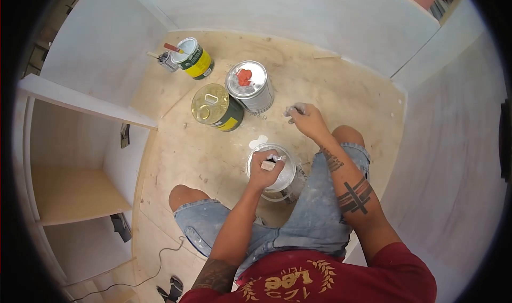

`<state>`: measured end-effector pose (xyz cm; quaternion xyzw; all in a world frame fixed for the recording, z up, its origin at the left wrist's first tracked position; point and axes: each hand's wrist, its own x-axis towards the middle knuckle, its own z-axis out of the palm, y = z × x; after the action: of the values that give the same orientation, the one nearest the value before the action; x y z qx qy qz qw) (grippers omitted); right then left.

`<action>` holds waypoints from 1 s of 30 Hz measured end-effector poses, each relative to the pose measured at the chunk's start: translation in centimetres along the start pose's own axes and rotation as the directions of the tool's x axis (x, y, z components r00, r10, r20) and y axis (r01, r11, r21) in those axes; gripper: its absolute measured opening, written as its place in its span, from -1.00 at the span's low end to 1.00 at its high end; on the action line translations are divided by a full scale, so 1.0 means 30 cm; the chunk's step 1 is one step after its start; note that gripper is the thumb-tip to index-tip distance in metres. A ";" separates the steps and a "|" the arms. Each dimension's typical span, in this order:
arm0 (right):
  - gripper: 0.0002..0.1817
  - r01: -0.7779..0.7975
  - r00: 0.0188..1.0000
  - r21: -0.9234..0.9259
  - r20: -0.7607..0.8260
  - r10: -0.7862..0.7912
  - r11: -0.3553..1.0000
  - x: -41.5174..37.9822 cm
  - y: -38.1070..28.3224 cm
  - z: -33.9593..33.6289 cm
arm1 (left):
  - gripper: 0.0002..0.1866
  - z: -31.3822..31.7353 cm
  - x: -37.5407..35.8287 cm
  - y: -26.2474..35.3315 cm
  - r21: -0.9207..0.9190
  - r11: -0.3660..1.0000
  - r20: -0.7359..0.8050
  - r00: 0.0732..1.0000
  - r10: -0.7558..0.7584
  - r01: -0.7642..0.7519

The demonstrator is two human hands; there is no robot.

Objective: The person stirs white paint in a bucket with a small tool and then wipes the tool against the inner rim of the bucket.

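Note:
My left hand (262,176) is closed around a pale wooden stick or handle (268,165), whose blunt end points up at me. It is over an open round tub (288,179) of white paint or filler between my legs; the stick's lower end is hidden. To the right, my right hand (309,123) is raised with its fingers curled in and smeared grey-white. What those fingers hold, if anything, I cannot make out. A white spill (258,141) lies on the floor just beyond the tub.
Ahead stand a silver can (258,99) with a red blob on its lid, a closed gold-topped can (210,107) and a green-yellow can (198,66) with a brush across it. Whitish panels (298,15) enclose the wooden floor. Left are shelves (80,191) and a cable (154,273).

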<state>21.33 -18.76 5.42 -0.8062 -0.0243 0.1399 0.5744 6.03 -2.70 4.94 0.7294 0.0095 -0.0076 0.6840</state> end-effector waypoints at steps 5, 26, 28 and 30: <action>-0.65 -0.017 1.000 0.040 0.017 0.017 0.999 -0.018 -0.022 -0.030 | -0.85 0.077 -0.054 0.019 0.201 0.945 -0.492 0.807 0.326 -0.259; -0.65 -0.070 0.996 -0.056 0.043 0.073 0.996 -0.041 -0.046 -0.066 | -0.54 0.024 -0.031 0.077 -0.164 0.964 -0.247 0.954 0.168 -0.212; -0.64 -0.053 0.997 -0.085 0.045 0.057 0.995 -0.035 -0.008 -0.060 | -0.52 0.054 -0.043 0.067 0.106 0.977 -0.157 0.967 0.202 -0.187; -0.64 -0.039 0.998 -0.124 0.035 0.044 0.992 -0.028 0.008 -0.072 | -0.54 0.044 -0.033 0.182 -0.018 0.991 -0.239 0.963 0.126 -0.134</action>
<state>21.04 -21.00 6.00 -0.8376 -0.0268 0.1651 0.5200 5.17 -4.38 10.34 0.7122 0.0433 0.1248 0.6894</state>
